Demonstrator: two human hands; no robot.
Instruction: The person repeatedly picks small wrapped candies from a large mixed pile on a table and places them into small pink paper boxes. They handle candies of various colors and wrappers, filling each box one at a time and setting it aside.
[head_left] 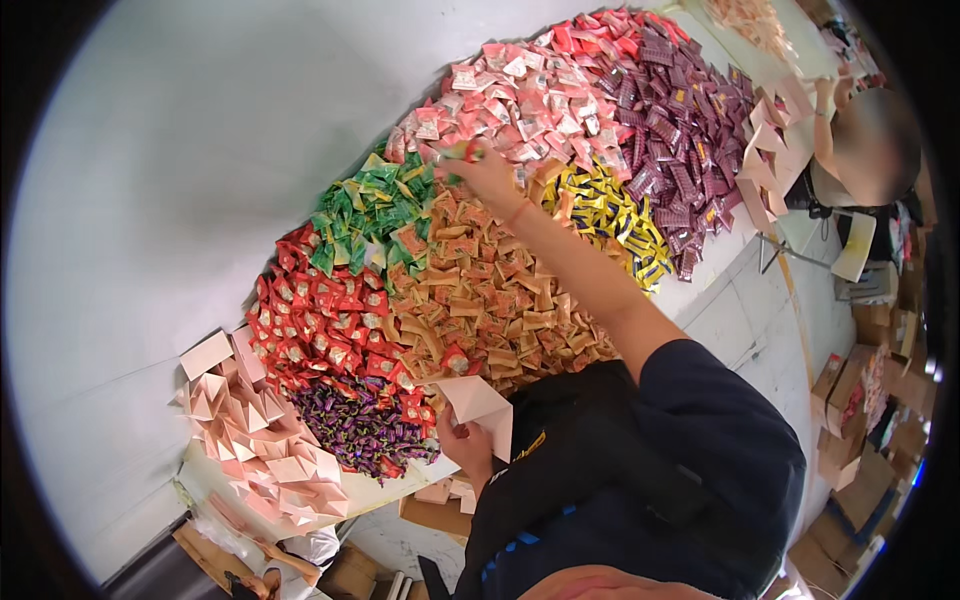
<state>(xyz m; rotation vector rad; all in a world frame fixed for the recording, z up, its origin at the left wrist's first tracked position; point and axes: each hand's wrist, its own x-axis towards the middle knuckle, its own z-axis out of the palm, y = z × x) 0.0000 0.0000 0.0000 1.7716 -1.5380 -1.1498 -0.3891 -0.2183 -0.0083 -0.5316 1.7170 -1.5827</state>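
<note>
My left hand (466, 443) grips a pale pink open paper box (478, 408) close to my body, at the near edge of the snack pile. My right arm reaches out over the heap. Its hand (487, 176) is closed on small wrapped snacks (462, 151), green and reddish, partly blurred. Below that hand lie brown-orange packets (500, 290), with green packets (365, 215) to the left and pink-white packets (520, 100) beyond. Red packets (320, 310) and small purple wrapped candies (365, 425) lie nearer the left. How many pieces the right hand holds is hidden.
Yellow-and-dark packets (610, 215) and maroon packets (690, 140) spread to the right. Folded pink boxes (260, 430) are heaped at the left, more pink boxes (765, 160) at the right. Another person (865, 150) is at the far right; cardboard cartons (845, 400) stand behind.
</note>
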